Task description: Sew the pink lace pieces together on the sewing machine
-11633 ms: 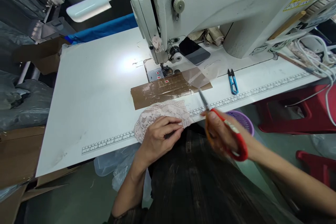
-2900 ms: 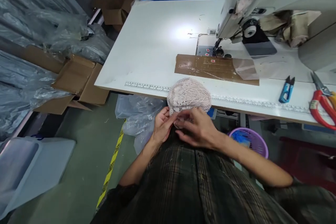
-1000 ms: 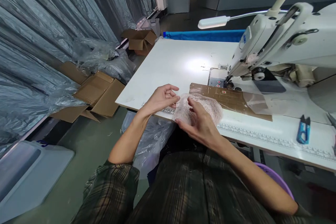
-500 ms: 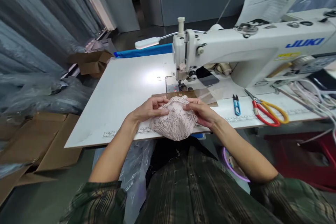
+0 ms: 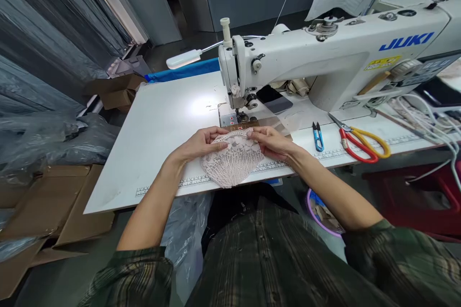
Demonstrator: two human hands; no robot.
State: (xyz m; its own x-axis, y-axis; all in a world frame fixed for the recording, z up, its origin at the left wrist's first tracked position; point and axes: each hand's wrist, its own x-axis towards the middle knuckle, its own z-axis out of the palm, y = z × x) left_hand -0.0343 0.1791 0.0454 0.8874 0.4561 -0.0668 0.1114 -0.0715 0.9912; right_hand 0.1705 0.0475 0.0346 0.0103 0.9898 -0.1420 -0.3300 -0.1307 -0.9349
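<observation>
A pale pink lace piece point(image 5: 232, 160) lies on the white sewing table point(image 5: 158, 129), just in front of the needle plate. My left hand point(image 5: 200, 143) grips its upper left edge with the fingers closed. My right hand point(image 5: 272, 141) pinches its upper right edge. Between them the lace's top edge sits on a brown taped cardboard strip point(image 5: 241, 126) below the presser foot of the white sewing machine point(image 5: 324, 64). The lace's lower part hangs over the ruler printed along the table's front edge.
Blue thread snips point(image 5: 317, 136) and red-and-yellow scissors point(image 5: 360, 140) lie to the right. A lamp point(image 5: 179, 59) lights the table. A purple basket point(image 5: 319, 211) sits under the table; cardboard boxes point(image 5: 54, 211) and plastic-wrapped bundles point(image 5: 46, 139) stand at the left. White cables point(image 5: 432, 115) trail at the right.
Both hands have moved the lace forward from the table's edge toward the needle and laid it flatter on the table. The view has shifted slightly.
</observation>
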